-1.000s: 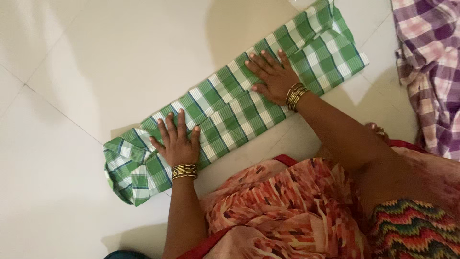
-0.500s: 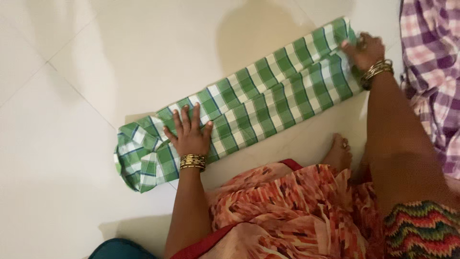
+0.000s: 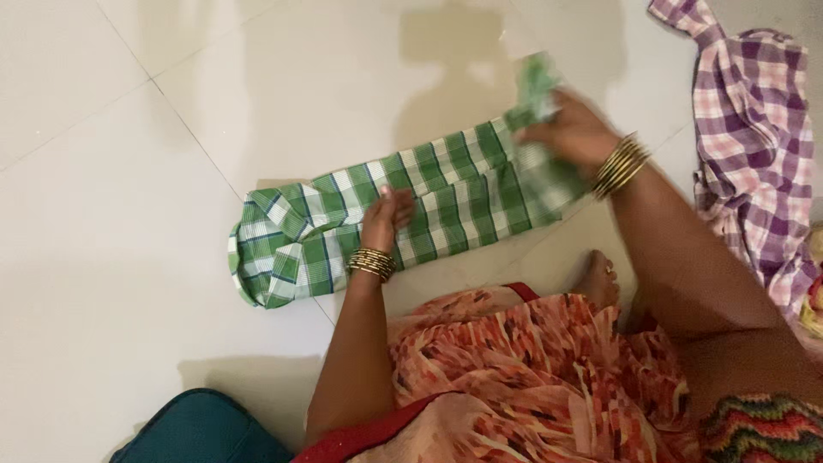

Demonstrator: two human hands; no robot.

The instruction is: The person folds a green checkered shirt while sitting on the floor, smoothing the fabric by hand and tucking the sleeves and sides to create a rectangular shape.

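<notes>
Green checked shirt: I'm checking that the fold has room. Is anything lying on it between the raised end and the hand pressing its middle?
Nothing visible: between the right hand lifting the end and the left hand, the green checked shirt lies bare.

A home: white tiled floor [image 3: 111, 257] strewn with checked clothing [image 3: 750, 137].

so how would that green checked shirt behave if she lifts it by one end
Probably floppy: the end of the green checked shirt held up by the right hand bunches and droops. Likely light, since one hand raises it. It may slide on the glossy tile floor, so the left hand pins it.
</notes>
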